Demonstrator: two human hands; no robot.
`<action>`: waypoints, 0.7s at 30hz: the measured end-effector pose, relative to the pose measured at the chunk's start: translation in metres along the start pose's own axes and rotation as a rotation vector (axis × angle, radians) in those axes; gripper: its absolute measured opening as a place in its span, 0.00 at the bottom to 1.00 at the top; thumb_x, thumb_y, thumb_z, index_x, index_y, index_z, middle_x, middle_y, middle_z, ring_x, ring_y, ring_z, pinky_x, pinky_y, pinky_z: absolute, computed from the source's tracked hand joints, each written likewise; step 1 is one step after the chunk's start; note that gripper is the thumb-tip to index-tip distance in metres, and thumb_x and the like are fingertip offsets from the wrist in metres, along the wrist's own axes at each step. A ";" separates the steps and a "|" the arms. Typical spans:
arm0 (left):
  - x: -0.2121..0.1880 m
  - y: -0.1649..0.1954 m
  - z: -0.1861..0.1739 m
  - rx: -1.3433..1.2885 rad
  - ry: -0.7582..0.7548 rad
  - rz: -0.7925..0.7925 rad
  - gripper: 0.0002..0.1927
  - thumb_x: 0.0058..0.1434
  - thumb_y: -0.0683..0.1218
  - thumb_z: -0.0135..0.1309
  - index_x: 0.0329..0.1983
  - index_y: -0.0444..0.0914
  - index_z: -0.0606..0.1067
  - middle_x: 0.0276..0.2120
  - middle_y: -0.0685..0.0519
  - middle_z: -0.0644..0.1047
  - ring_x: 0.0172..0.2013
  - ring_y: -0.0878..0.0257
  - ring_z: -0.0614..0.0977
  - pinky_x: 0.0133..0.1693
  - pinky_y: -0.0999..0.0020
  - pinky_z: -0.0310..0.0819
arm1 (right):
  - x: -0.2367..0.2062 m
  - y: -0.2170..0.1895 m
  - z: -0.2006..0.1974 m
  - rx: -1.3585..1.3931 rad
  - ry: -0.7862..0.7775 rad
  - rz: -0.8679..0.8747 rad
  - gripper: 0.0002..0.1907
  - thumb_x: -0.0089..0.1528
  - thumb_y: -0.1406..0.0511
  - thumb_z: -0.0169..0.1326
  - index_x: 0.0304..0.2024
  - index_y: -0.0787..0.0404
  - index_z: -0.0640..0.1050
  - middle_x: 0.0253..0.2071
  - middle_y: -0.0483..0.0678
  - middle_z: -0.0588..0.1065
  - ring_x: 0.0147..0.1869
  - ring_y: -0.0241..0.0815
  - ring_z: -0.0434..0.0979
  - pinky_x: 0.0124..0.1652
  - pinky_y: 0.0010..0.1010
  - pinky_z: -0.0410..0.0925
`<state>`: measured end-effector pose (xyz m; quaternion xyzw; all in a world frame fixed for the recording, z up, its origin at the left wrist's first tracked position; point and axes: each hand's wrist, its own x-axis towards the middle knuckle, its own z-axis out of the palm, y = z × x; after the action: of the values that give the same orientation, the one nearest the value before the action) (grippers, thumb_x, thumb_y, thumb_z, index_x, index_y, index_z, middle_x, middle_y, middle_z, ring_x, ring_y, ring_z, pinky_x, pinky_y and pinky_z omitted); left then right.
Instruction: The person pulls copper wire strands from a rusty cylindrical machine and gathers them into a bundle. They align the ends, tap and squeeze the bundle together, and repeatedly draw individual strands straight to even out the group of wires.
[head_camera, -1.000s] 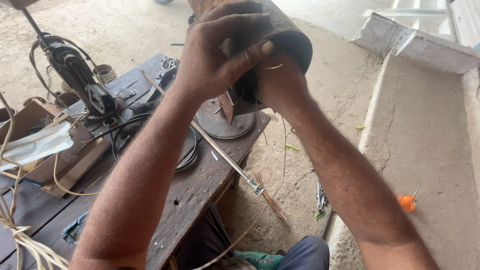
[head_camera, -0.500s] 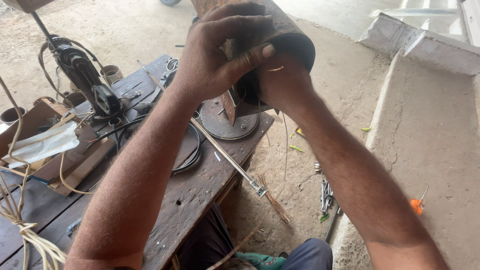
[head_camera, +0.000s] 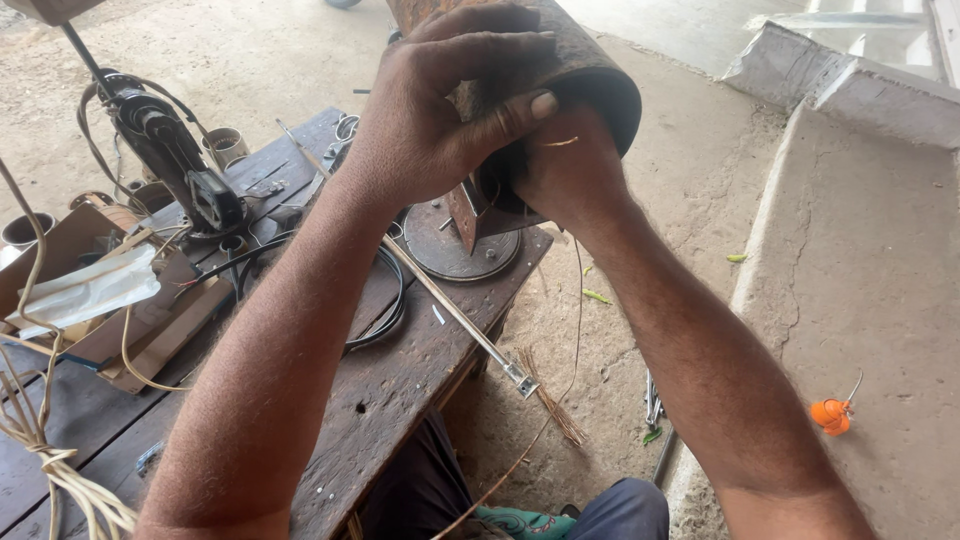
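Outdoors, sandy ground, concrete ledge (head_camera: 850, 230) on the person's right. Dark wooden bench (head_camera: 420, 370) below the hands, cluttered.

Obs. 1: rusty metal cylinder (head_camera: 590, 70) held up above the far end of the bench, open end tilted toward the viewer.

Obs. 2: left hand (head_camera: 440, 120) wrapped over the outside of the cylinder, fingers across the top, thumb pressed along the rim. Firm grip.

Obs. 3: right hand (head_camera: 565, 175) goes into the cylinder's open mouth; fingers hidden inside, so cannot tell whether it is open or closed. A thin wire strand lies across its wrist.

Obs. 4: directly under the cylinder, a round metal plate (head_camera: 460, 245) lies on the bench. A long thin metal rod (head_camera: 450, 310) runs diagonally past it, overhanging the bench edge. Black cable loop (head_camera: 375, 320) just beside the plate.

Obs. 5: hand-cranked winding tool (head_camera: 175, 160) at far left; cardboard box (head_camera: 90, 300) near it. Small orange object (head_camera: 830, 415) on the ledge, well apart.
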<state>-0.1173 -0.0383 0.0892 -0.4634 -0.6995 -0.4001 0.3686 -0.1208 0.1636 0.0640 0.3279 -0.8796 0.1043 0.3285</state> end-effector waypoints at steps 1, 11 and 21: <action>0.000 0.000 -0.001 -0.002 -0.003 -0.001 0.24 0.73 0.60 0.64 0.62 0.39 0.80 0.62 0.44 0.78 0.64 0.49 0.80 0.65 0.52 0.77 | 0.000 0.000 -0.001 0.042 -0.011 0.042 0.04 0.65 0.67 0.58 0.41 0.61 0.81 0.36 0.51 0.81 0.40 0.49 0.83 0.38 0.40 0.75; 0.003 -0.001 -0.004 -0.038 -0.034 -0.037 0.23 0.73 0.57 0.67 0.62 0.39 0.79 0.59 0.45 0.79 0.62 0.52 0.82 0.64 0.55 0.79 | 0.000 -0.004 -0.008 0.253 0.117 0.099 0.06 0.66 0.72 0.55 0.45 0.64 0.80 0.39 0.52 0.82 0.42 0.49 0.85 0.39 0.36 0.77; 0.007 0.001 -0.009 0.002 -0.036 0.018 0.24 0.72 0.59 0.68 0.61 0.39 0.80 0.59 0.45 0.80 0.61 0.51 0.82 0.64 0.54 0.78 | 0.003 0.003 -0.007 0.190 0.014 0.063 0.07 0.65 0.72 0.55 0.46 0.65 0.79 0.41 0.55 0.81 0.45 0.50 0.84 0.43 0.38 0.76</action>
<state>-0.1170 -0.0436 0.0992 -0.4764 -0.7021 -0.3878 0.3602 -0.1207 0.1671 0.0708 0.3292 -0.8732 0.1997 0.2987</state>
